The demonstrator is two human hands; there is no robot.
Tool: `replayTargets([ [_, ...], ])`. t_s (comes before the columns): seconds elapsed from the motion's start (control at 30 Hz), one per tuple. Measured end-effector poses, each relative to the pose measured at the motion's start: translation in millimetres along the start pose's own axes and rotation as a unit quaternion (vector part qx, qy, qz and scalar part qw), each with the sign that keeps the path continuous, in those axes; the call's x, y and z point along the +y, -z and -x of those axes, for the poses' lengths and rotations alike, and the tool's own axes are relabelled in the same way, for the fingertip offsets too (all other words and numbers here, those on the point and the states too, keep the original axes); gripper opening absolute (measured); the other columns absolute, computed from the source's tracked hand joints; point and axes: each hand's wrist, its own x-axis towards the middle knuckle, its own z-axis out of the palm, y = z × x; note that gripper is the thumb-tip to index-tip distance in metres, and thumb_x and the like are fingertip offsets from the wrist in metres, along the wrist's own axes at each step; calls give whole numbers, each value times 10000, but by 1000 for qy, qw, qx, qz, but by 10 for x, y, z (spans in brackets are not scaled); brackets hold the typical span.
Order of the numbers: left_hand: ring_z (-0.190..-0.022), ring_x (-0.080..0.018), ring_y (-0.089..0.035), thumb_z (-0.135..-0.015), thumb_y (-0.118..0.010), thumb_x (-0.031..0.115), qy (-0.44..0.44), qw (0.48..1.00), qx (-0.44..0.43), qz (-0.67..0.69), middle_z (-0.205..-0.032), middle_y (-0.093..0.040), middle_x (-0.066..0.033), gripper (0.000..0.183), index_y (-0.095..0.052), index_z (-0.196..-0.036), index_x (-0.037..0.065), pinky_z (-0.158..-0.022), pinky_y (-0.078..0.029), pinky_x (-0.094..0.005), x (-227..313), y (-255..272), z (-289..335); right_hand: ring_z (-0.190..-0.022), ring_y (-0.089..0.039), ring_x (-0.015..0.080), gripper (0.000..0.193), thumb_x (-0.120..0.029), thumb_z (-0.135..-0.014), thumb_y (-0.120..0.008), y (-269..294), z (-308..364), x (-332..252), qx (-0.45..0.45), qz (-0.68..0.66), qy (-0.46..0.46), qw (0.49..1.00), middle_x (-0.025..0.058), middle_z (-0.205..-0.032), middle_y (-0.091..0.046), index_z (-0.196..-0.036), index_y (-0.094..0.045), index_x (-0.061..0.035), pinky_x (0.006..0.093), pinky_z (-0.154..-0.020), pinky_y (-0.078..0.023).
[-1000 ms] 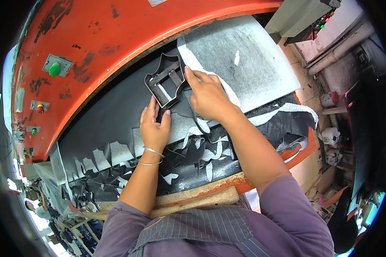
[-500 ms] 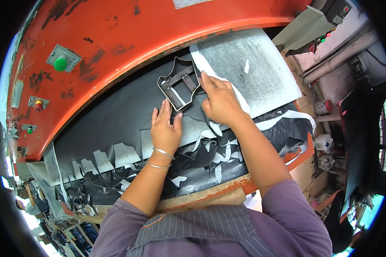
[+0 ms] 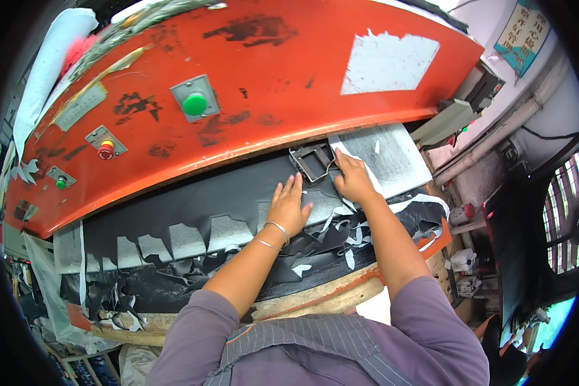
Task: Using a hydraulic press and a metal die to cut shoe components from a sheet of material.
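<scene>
A metal cutting die (image 3: 314, 165), a thin-walled outline with cross bars inside, lies on the black sheet material (image 3: 219, 183) near its right end. My left hand (image 3: 288, 209) is at the die's near left side, its fingers stretched out and the thumb apart, fingertips by the die's rim. At the die's right side, my right hand (image 3: 354, 179) reaches in with fingers extended against the edge, not wrapped round it. Along the sheet's near edge, stepped cut-outs expose the pale grey cutting board (image 3: 228, 233) beneath.
An orange press beam (image 3: 264, 103) spans the far side, with a green button (image 3: 194, 104) and a red knob (image 3: 105, 150). Black and white offcuts (image 3: 315, 241) pile along the near side. A wooden edge (image 3: 321, 299) runs before me; a grey bracket (image 3: 445, 122) juts out at right.
The view has tilted up, bringing more of the orange beam into sight. Both hands stay beside the die; my left fingertips sit slightly farther up along its left side.
</scene>
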Motion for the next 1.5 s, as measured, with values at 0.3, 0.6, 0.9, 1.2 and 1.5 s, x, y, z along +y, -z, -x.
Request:
replayTargets([
  [0.3,-1340,-297,-371,-861,-608,53,206,891,364,178,-1445,-372,-208,622,-326,-1402,-61,-1104,-287,-360,-2038,2092,1564,-888,-656,273,496,-217,-819,-695,143,597,-899,77,-273,-82,955,155,-968,-675,-1235,-532,-1,363,-762,-501],
  [0.6,-1391,-247,-289,-908,-548,122,194,839,507,42,-1511,-292,-172,647,-246,-1467,2,-1115,-207,-315,-2214,3406,1430,-540,-618,228,373,-282,-849,-697,476,-489,-2575,177,-302,-13,937,92,-610,-599,-996,-478,-18,330,-509,-467],
  [0.9,-861,-256,-661,-804,-650,143,155,974,146,71,-916,-691,-145,142,-693,-879,31,-786,-508,-349,-712,2128,2423,-800,-638,386,420,-472,-845,-615,282,1132,-2366,-256,-140,61,954,186,-863,-652,-929,-559,-64,483,-690,-492],
  [1.2,-777,-307,-620,-746,-680,192,78,997,8,14,-796,-669,-104,130,-704,-781,69,-711,-506,-390,159,1215,2502,-939,-584,286,414,-270,-631,-772,-22,1976,-2131,-221,40,154,962,117,-935,-600,-937,-613,-40,359,-789,-502],
  [1.5,-720,-297,-645,-736,-699,223,104,993,-38,36,-745,-686,-107,169,-720,-755,57,-701,-519,-376,166,1403,2349,-954,-625,325,466,-379,-700,-747,372,1504,-2026,-439,-34,121,889,142,-1007,-655,-1042,-656,-77,416,-817,-505],
])
